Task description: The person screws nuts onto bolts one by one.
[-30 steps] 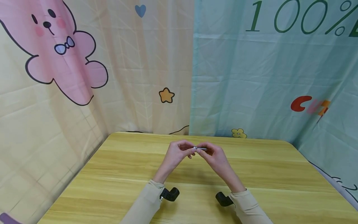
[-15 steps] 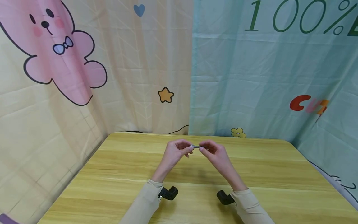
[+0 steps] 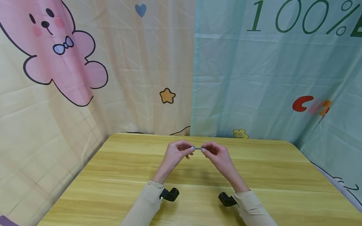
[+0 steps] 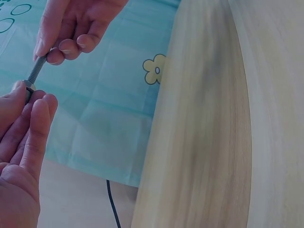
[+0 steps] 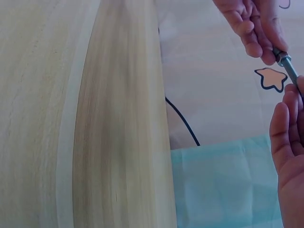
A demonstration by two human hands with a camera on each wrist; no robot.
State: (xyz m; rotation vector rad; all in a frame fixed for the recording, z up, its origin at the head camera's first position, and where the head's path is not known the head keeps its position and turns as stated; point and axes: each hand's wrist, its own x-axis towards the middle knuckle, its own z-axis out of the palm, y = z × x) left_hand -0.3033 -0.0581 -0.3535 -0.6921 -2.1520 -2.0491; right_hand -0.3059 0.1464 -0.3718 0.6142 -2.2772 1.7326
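A metal bolt spans the gap between both hands above the table, lying nearly level in the head view. My left hand pinches its thicker end between thumb and fingers. In the right wrist view a nut-like collar shows right beside those fingertips; whether it is a separate nut or part of the head cannot be told. My right hand pinches the opposite end of the shaft, hiding its tip. Threads are visible along the bare shaft in the left wrist view.
Below the hands spreads a wood-grain table, its back edge close to printed curtains. Each wrist wears a black camera mount. A dark cable hangs beyond the table edge.
The hands have drawn slightly apart, the left moving a little to the left. My right fingers now sit farther from the collar, and more of the bolt's shaft shows between them.
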